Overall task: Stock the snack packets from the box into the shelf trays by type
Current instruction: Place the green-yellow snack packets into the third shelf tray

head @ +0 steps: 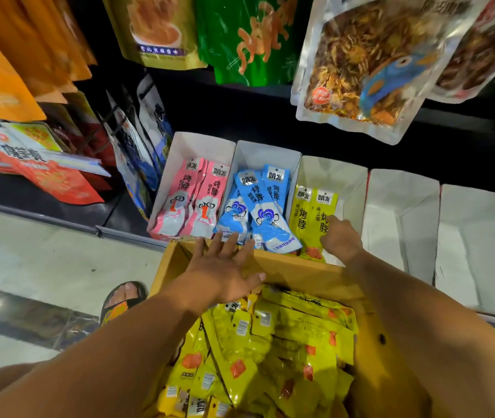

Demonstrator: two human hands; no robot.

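Box: one cardboard box sits nearest me, open, its far wall up against the shelf edge.
Box contents: loose yellow packets lie heaped at all angles, too many and too overlapped for me to count.
Left hand: released, with five fingers spread flat over the box's far wall. The fingertips reach the front of the blue tray and hold nothing.
Right hand: it sits in the front of the yellow tray, back towards me, fingers bent down onto the packets there. I cannot tell whether it is grasping one.
Floor: pale tiles, with one sandalled foot left of the box.
Trays: I count five white card trays side by side on the shelf.
Pink tray: first from the left, with two stacks of pink packets side by side.
Blue tray: second, holding at least three blue packets, the front ones askew.
Yellow tray: third, with two tray packets showing their labels side by side.
Bare trays: the fourth tray and fifth tray show only white card.
Hanging above: one green bag, one clear bag with a blue fish on it, one gold bag, and orange bags on the left.
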